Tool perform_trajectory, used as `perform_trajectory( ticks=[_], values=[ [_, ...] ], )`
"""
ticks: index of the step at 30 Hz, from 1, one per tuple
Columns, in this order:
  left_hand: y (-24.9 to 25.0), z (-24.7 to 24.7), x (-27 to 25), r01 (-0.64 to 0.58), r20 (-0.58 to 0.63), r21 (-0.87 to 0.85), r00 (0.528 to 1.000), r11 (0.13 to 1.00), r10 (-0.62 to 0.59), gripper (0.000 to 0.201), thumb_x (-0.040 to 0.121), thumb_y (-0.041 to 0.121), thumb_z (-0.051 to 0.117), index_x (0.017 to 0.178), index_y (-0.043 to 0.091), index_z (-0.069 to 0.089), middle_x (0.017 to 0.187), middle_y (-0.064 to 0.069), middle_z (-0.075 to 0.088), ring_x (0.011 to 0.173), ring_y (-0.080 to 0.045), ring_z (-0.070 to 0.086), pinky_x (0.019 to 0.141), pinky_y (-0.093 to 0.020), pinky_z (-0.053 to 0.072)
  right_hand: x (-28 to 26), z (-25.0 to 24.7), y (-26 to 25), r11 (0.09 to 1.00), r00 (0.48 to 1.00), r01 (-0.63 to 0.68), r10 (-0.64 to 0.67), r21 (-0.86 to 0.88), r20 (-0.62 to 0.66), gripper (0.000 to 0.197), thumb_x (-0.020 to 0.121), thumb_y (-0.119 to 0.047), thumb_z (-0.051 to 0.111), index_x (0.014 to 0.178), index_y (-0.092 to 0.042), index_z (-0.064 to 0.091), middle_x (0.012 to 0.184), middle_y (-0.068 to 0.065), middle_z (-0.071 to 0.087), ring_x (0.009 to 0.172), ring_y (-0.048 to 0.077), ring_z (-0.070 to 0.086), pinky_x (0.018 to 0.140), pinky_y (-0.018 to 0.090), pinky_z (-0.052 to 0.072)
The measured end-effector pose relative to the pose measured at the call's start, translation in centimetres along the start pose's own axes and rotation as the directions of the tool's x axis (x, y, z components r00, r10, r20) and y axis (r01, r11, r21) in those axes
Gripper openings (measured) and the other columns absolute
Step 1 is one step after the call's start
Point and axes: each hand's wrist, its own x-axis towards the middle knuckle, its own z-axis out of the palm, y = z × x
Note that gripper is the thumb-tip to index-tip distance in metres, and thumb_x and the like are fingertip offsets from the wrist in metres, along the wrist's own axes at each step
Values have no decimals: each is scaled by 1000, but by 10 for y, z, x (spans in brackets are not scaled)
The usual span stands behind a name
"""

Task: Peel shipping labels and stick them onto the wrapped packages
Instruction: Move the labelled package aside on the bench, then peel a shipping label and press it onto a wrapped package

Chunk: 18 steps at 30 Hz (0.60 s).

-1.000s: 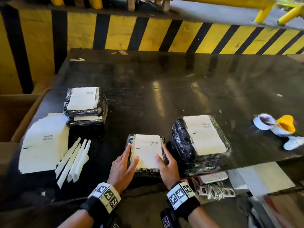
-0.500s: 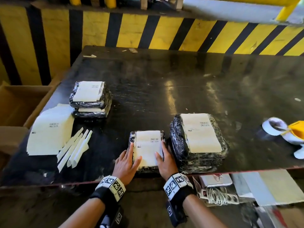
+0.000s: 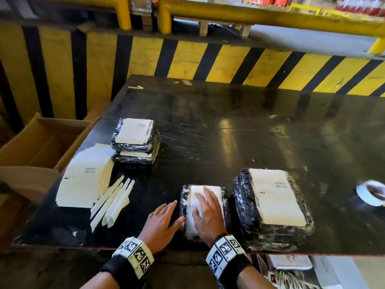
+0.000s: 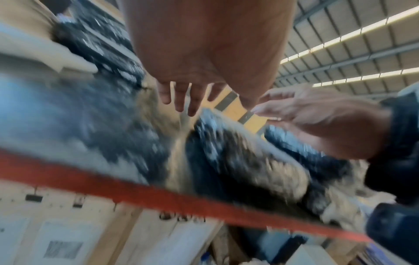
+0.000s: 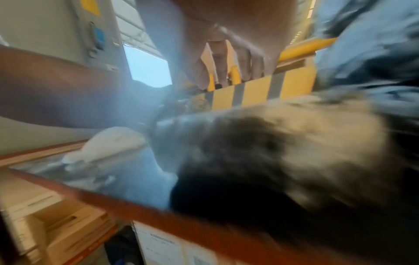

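A small black-wrapped package [image 3: 203, 209] with a white label [image 3: 216, 191] on top lies near the table's front edge. My right hand [image 3: 205, 211] lies flat on that label, fingers straight and spread. My left hand [image 3: 164, 220] rests open on the table just left of the package, its thumb against the package's side. A larger labelled package [image 3: 273, 205] sits right beside it. Two more labelled packages [image 3: 135, 140] are stacked at the back left. A pile of blank labels [image 3: 83, 180] lies at the left edge. Both wrist views are blurred.
Several peeled white backing strips [image 3: 112, 202] lie between the label pile and my left hand. A tape roll [image 3: 370, 192] sits at the right edge. An open cardboard box [image 3: 41, 142] stands left of the black table [image 3: 250, 132]. A yellow-black striped barrier [image 3: 208, 61] runs behind.
My right hand has slid from the package's right side onto the top of its label. My left hand has moved off the label to the table beside it.
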Motion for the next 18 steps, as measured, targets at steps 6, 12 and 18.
perform_trajectory(
  ticks=[6, 12, 18],
  values=[
    [-82, -80, -11, -7, -265, 29, 964, 1000, 14, 102, 68, 86, -2, 144, 26, 33, 149, 10, 37, 141, -7, 23, 115, -31, 22, 67, 27, -83, 982, 976, 182, -187, 57, 114, 53, 90, -31, 42, 140, -13, 44, 151, 7, 35, 141, 21, 28, 114, 23, 10],
    [-199, -147, -8, 151, -397, 5, 908, 989, -137, 79, 79, 66, 16, 135, 20, 47, 138, 4, 51, 130, -13, 43, 105, -34, 37, 135, 76, -173, 952, 921, 299, -305, 61, 242, 51, 96, -29, 44, 144, -14, 36, 153, 5, 32, 141, 17, 26, 117, 26, 15],
    [-270, -177, 10, 309, -384, 9, 879, 951, -282, 55, 88, 57, 36, 127, 21, 52, 126, 1, 58, 115, -17, 51, 95, -31, 41, 169, 127, -229, 956, 885, 292, -264, -16, 385, 51, 97, -29, 41, 146, -14, 33, 155, 6, 27, 142, 18, 24, 115, 25, 16]
  ],
)
